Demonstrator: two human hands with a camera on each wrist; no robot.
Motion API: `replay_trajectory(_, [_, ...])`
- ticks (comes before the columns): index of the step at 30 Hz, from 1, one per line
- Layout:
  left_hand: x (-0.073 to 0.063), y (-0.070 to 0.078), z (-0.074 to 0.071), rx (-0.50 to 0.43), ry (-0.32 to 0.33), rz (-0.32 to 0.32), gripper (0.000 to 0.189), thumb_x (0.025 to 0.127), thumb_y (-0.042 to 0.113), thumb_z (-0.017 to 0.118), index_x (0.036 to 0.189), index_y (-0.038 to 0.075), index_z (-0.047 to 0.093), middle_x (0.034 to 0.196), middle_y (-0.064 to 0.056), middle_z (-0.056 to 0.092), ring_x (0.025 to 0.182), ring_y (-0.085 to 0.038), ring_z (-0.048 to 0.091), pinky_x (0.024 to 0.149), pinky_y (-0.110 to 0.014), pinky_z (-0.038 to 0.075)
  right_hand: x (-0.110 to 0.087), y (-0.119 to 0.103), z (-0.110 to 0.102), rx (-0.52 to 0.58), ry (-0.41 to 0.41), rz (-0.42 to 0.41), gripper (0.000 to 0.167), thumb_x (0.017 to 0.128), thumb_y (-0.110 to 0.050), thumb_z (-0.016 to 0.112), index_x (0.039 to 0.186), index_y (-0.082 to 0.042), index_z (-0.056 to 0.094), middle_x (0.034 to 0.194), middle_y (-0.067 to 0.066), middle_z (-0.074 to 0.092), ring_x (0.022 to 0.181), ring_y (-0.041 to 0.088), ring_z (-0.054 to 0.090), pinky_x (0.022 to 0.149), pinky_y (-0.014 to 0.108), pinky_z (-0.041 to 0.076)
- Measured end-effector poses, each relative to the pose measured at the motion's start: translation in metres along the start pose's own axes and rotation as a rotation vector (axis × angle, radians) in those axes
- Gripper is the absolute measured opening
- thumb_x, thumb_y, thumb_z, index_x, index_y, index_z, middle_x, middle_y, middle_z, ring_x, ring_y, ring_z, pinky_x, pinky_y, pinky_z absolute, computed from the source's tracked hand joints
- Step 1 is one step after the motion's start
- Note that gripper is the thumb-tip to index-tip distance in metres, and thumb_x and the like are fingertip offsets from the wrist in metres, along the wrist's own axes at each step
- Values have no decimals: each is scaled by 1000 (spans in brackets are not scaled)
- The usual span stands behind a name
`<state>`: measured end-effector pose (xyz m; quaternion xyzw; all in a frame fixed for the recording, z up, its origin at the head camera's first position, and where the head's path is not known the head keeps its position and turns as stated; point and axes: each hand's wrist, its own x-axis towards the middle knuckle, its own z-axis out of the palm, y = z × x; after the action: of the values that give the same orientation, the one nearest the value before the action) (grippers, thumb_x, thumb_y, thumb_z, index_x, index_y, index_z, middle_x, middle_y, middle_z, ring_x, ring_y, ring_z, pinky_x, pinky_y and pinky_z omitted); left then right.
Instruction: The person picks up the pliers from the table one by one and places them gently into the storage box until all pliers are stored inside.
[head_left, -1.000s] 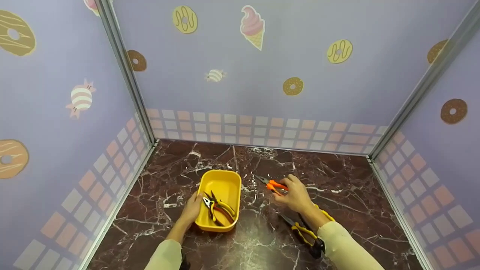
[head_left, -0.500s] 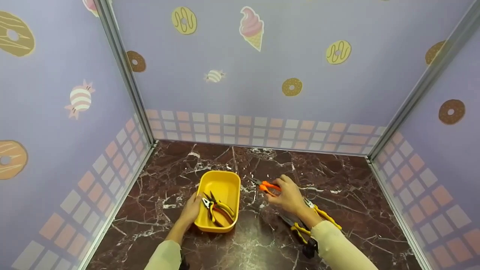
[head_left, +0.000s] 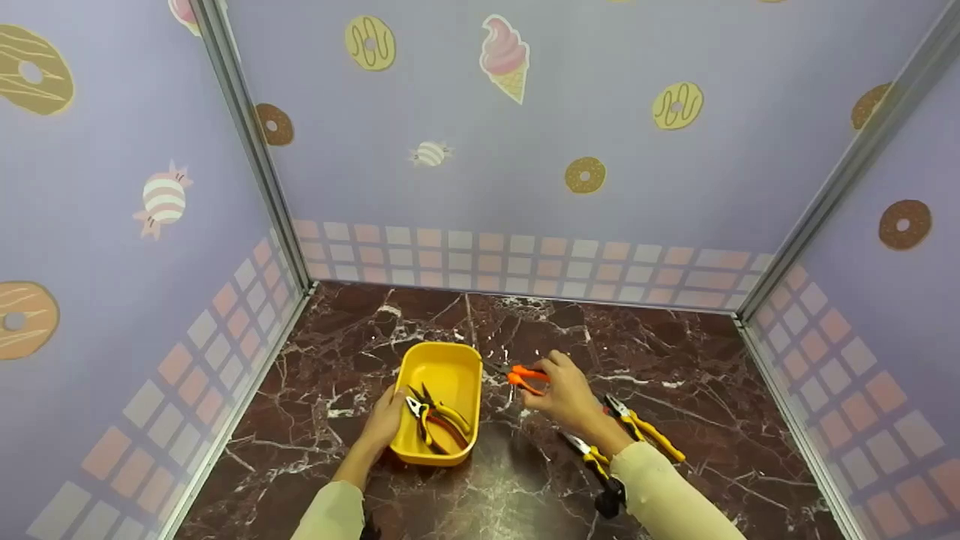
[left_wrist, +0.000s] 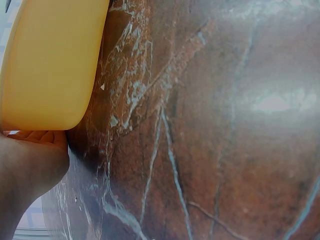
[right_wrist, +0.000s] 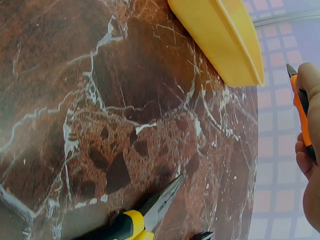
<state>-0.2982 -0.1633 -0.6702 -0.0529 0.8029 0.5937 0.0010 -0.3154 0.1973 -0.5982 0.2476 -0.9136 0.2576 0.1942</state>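
Observation:
My left hand (head_left: pixel 382 420) grips the left side of a yellow plastic box (head_left: pixel 442 367), its thumb at the rim. Inside the box, toward the near end, lie pliers (head_left: pixel 452 415) with yellow-and-black handles, overlapping other pliers. In the head view my right hand (head_left: pixel 566 397) holds orange-handled long-nose pliers (head_left: pixel 517 373) by the handles, above the table. Their jaws point left, the tips right at the box's right rim. The right wrist view shows the orange handle (right_wrist: pixel 300 107) between the fingers and thumb.
On the dark marble table, right of the box, lie yellow-and-black long-nose pliers (head_left: pixel 581 444), partly covered by the right sleeve. Farther right are more pliers (head_left: pixel 660 439) with yellow handles. Patterned panels (head_left: pixel 480 172) stand at the back and both sides.
My right hand has moved left with the orange-handled pliers, bringing their tips up to the box's rim. More of the pliers on the right now shows. The left hand and box stay put.

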Motion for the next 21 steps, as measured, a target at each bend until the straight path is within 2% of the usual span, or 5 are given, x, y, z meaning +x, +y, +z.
replay_trajectory(5, [0, -1, 1, -12, 3, -3, 52, 117, 24, 38, 158, -8, 39, 157, -31, 46, 145, -48, 42, 124, -60, 27, 3, -5, 5, 3, 13, -47, 36, 76, -28, 90, 103, -9, 75, 91, 11, 57, 80, 19, 51, 71, 39, 52])
replay_trajectory(15, [1, -2, 0, -8, 2, 5, 51, 116, 23, 38, 157, -7, 40, 157, -31, 46, 146, -47, 40, 124, -59, 26, 9, -14, 14, -18, 55, -109, 38, 74, -31, 92, 100, -9, 76, 91, 5, 58, 79, 20, 55, 70, 41, 55])
replay_trajectory(21, [1, -2, 0, 15, -2, -8, 52, 117, 24, 37, 158, -7, 39, 158, -30, 45, 147, -48, 40, 124, -60, 26, 11, -20, 17, -5, 8, -89, 40, 77, -36, 90, 101, -7, 76, 88, 7, 57, 77, 17, 51, 68, 37, 53])
